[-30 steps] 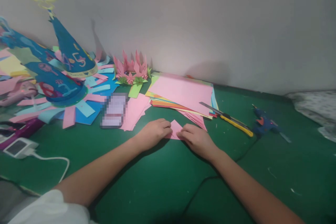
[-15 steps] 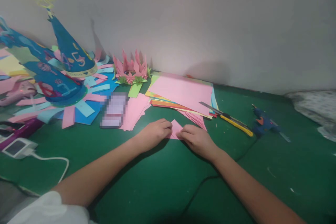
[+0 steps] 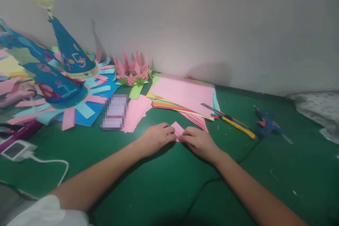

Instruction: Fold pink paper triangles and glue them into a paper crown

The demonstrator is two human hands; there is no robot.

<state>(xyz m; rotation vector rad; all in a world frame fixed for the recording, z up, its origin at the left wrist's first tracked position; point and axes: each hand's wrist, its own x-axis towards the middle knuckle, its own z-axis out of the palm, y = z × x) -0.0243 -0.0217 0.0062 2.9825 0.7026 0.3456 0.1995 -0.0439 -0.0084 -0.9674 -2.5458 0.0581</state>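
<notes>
A small folded pink paper piece (image 3: 177, 129) lies on the green table (image 3: 159, 183) between my two hands. My left hand (image 3: 156, 137) presses its curled fingers on the paper's left edge. From the right, my right hand (image 3: 199, 142) pinches the same piece with bent fingers. Only the paper's pointed top shows; the hands cover the remainder.
A stack of coloured sheets (image 3: 182, 93) with pink on top lies just behind. A yellow utility knife (image 3: 233, 120) and a blue glue gun (image 3: 266, 123) are to the right. Pink paper flowers (image 3: 131, 69), blue party hats (image 3: 70, 54), loose pink sheets (image 3: 136, 111) and a white charger (image 3: 16, 150) are at the left.
My hands have closed in on each other over the pink piece, so less of it shows. Nothing else has moved.
</notes>
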